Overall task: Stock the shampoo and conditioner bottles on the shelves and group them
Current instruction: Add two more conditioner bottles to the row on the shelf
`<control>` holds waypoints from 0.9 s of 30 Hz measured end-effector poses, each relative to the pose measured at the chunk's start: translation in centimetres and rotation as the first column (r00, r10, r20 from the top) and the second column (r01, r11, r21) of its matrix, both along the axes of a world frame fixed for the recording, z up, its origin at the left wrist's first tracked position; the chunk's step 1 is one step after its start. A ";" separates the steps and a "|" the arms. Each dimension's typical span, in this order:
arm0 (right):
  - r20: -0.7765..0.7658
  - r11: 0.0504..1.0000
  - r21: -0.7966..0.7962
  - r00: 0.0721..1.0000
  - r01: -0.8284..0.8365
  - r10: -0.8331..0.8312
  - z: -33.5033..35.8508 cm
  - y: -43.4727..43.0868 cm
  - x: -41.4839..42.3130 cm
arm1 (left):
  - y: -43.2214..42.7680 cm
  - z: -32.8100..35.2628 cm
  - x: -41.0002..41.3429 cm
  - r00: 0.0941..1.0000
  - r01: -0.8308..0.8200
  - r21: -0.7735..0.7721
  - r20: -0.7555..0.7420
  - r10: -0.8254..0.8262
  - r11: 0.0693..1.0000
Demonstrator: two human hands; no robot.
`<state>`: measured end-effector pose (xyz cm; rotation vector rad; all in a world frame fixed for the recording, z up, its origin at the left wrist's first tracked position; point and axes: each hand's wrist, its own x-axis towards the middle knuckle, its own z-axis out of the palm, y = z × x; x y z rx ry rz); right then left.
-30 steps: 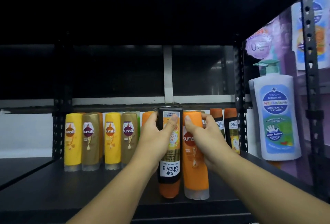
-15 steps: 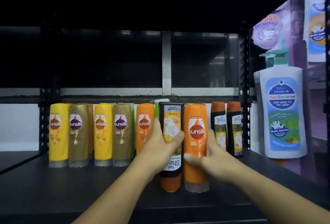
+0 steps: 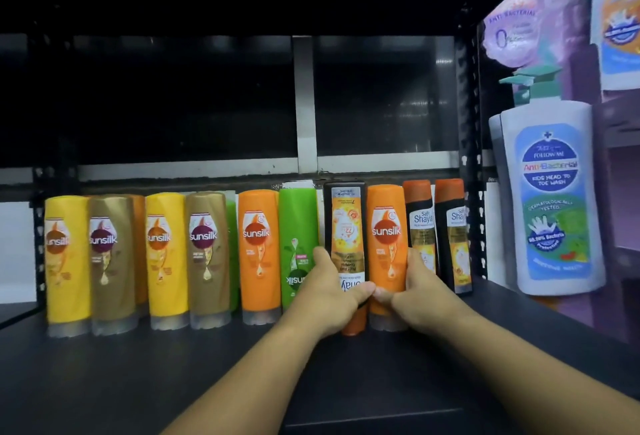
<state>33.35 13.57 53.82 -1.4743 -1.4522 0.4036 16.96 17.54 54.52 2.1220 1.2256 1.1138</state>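
Note:
A row of bottles stands on the dark shelf (image 3: 138,365). My left hand (image 3: 325,292) grips a black Shayla bottle (image 3: 346,226) standing cap-down, its label upside down. My right hand (image 3: 412,292) grips an orange Sunsilk bottle (image 3: 387,226) right beside it; my thumbs nearly touch. To the left stand a green Sunsilk bottle (image 3: 297,223), upside down, another orange bottle (image 3: 258,254), and yellow (image 3: 65,261) and gold (image 3: 110,261) Sunsilk bottles in alternation. Two black Shayla bottles (image 3: 450,226) stand to the right, orange caps up.
A perforated black upright post (image 3: 471,157) bounds the shelf on the right. Beyond it stands a large white pump bottle of anti-bacterial wash (image 3: 550,209). More bottles sit half hidden behind the front row. The shelf front is bare dark surface.
Both hands slid down from the bottle tops to their lower halves and pushed the two bottles back into the row. The view moved closer, and the green bottle came into sight.

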 end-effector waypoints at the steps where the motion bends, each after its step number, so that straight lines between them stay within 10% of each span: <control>1: 0.007 1.000 0.010 1.000 0.024 -0.025 -0.1 0.5 0.1 | 0.2 0.2 0.5 1.000 -0.024 -0.001 -0.014 0.024 1.000; 27: 0.158 0.985 0.069 0.973 0.158 -0.168 -1.8 0.8 0.9 | 2.0 -1.6 1.0 0.984 -0.163 0.068 -0.063 0.168 0.984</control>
